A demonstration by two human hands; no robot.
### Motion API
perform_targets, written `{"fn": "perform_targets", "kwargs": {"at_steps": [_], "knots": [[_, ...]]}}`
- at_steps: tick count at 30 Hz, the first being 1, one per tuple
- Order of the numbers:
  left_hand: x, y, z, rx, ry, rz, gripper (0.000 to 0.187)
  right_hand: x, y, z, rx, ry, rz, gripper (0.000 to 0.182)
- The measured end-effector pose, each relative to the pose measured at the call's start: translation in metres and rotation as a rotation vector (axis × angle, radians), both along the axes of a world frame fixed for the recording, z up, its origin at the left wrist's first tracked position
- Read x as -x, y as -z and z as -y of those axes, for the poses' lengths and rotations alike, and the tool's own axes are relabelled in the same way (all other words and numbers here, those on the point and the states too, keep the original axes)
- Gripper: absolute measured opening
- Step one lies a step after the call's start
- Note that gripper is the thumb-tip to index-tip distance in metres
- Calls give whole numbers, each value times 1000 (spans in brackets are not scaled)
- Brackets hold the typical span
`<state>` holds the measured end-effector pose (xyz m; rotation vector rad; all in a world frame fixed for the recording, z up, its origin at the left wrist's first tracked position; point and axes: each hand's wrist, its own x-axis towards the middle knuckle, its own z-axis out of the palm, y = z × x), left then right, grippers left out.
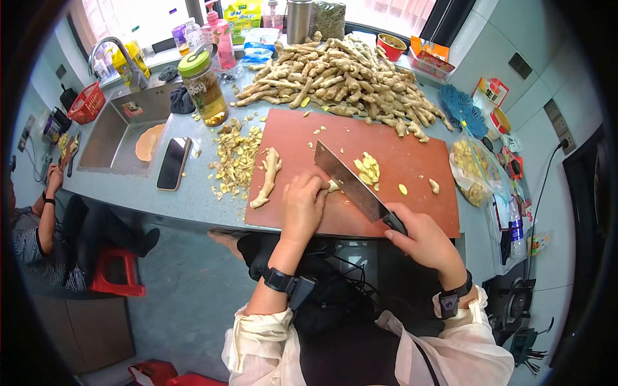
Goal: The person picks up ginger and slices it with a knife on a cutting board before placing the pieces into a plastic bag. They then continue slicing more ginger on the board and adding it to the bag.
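Note:
My right hand (421,238) is closed round the black handle of a cleaver (354,183), whose broad blade slants up and left over the red-brown cutting board (412,154). On the blade's left, my left hand (304,204) has its fingers curled on a piece of ginger (333,186); only the end by the blade shows. Sliced ginger (367,168) lies in a small heap on the blade's far side, with a loose slice (403,189) farther right. A whole ginger root (267,178) rests along the board's left edge.
A big pile of ginger roots (347,77) covers the counter behind the board. Ginger scraps (235,157), a phone (174,164) and a jar (205,90) are to the left, before the sink (109,145). A bag of ginger (470,167) stands right. Another person (45,225) sits far left.

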<state>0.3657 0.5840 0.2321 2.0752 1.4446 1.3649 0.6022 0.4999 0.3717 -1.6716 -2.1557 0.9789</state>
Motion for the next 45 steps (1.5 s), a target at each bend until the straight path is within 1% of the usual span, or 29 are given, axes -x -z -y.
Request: {"fn": "perform_targets", "kwargs": {"at_steps": [1,2,4,5,7,8,11,17,19,20,22,23,25,26,28,29,31,38,41,45], "knots": [[0,0,0,1,0,5,5,1,0,0,-34,-21,62,41],[0,0,0,2,-5,-11,5,2,1,1,-33,-21,66,41],[0,-1,1,5,-10,-22,5,5,4,2,-164,-81,208,40],[0,-3,1,14,-7,-16,7,8,2,2,-161,-81,213,40],[1,-3,0,22,-5,-4,8,17,-4,2,-113,-84,367,32],[0,-3,0,17,-9,-18,8,19,-4,0,-113,-83,373,32],[-1,-3,-1,8,-15,-29,7,26,0,-3,-121,-97,374,28],[1,-9,4,28,-34,-86,8,37,37,-33,-241,-126,358,26],[0,-10,5,33,-39,-92,8,39,41,-35,-173,-88,390,35],[0,-9,5,5,-41,-78,8,36,39,-35,-178,-90,391,35],[0,-8,4,-25,-51,-59,8,23,32,-34,-165,-84,227,33],[0,-8,4,-15,-46,-64,8,18,28,-33,-169,-89,231,33],[0,-6,3,-5,-38,-69,8,13,16,-25,-83,-31,152,38],[0,-5,3,-12,-38,-60,8,14,9,-22,-82,-29,152,38],[-1,-4,4,-15,-30,-53,8,16,-3,-17,7,-8,137,40],[-1,-5,4,-7,-30,-49,8,14,-2,-15,10,-4,136,40],[-1,-6,4,-2,-34,-45,8,10,3,-15,-69,-57,127,39],[0,-5,4,10,-36,-53,8,10,2,-19,-33,-62,177,36],[0,-5,4,16,-30,-53,8,9,5,-20,-76,-103,197,36],[0,-6,3,10,-20,-47,8,13,2,-22,-54,-127,279,34]]}}
